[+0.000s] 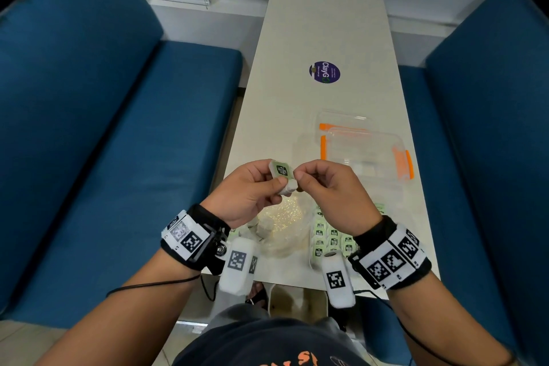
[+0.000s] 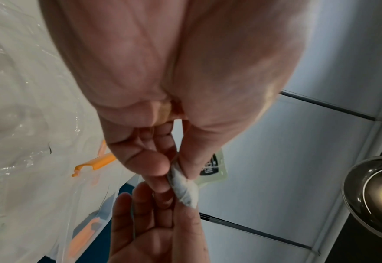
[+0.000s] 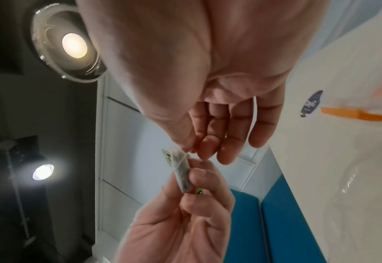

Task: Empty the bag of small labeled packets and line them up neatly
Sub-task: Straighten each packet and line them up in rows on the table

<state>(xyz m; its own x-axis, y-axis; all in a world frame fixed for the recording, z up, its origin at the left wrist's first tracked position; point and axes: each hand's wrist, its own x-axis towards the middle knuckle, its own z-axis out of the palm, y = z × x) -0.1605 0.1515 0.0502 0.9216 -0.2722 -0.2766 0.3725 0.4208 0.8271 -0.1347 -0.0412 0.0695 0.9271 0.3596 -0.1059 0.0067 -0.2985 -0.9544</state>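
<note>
Both hands are raised above the pale table (image 1: pixel 326 24), working one small white packet with a green printed label (image 1: pixel 280 171). The left hand (image 1: pixel 249 190) pinches its soft, pillowy body between thumb and fingers; the right hand (image 1: pixel 329 187) nips the packet's top edge with thumb and forefinger, other fingers loosely fanned, probably to square it or tease its string free before laying it down. Beneath the hands lies the crinkled clear plastic bag (image 1: pixel 282 226), a few packets apparently inside. Under the right wrist, flat green-labelled packets (image 1: pixel 329 239) sit in tidy rows. Beyond the right hand stands a clear box with orange clips (image 1: pixel 368 148).
</note>
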